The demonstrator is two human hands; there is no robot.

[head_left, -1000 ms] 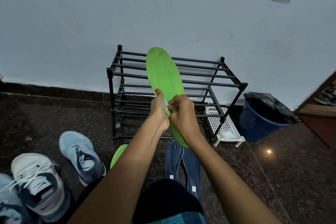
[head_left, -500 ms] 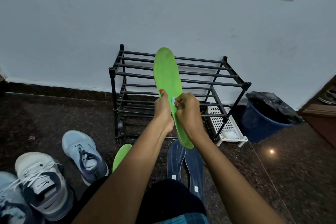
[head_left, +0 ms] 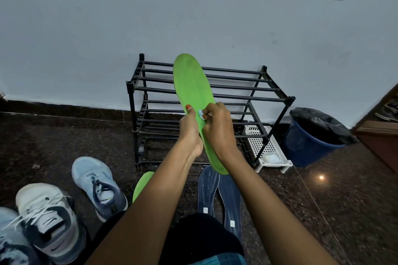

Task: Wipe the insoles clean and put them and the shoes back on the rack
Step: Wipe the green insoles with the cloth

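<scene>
4 insoles out, by my count. any of them on the shoe rack (head_left: 237,88) yet?

none. no insole or shoe sits on its bars, in the middle of the frame. 1 green insole (head_left: 193,92) is held up in front of it, toe end toward the top of the frame, and it is being wiped.

who has it?

the left hand (head_left: 190,127) grips its left edge, thumb laid over the face. the right hand (head_left: 217,127) pinches a small pale wipe (head_left: 200,114) against the green surface, near its middle.

and the other 3?

on the dark floor (head_left: 323,211). the 2nd green insole (head_left: 143,185) pokes out from behind the left forearm (head_left: 150,211), lower centre. the 2 dark blue insoles (head_left: 207,191) lie side by side just right of it. whether those are wiped already, i cannot tell.

shoes?

a light blue sneaker (head_left: 97,185) and a white and grey sneaker (head_left: 47,221) at lower left, with part of a 3rd shoe (head_left: 8,243) in the corner. all are on the floor, apart from the rack.

so, early?

i'd judge so: wiping is under way, and every insole and shoe has yet to go back.
</scene>
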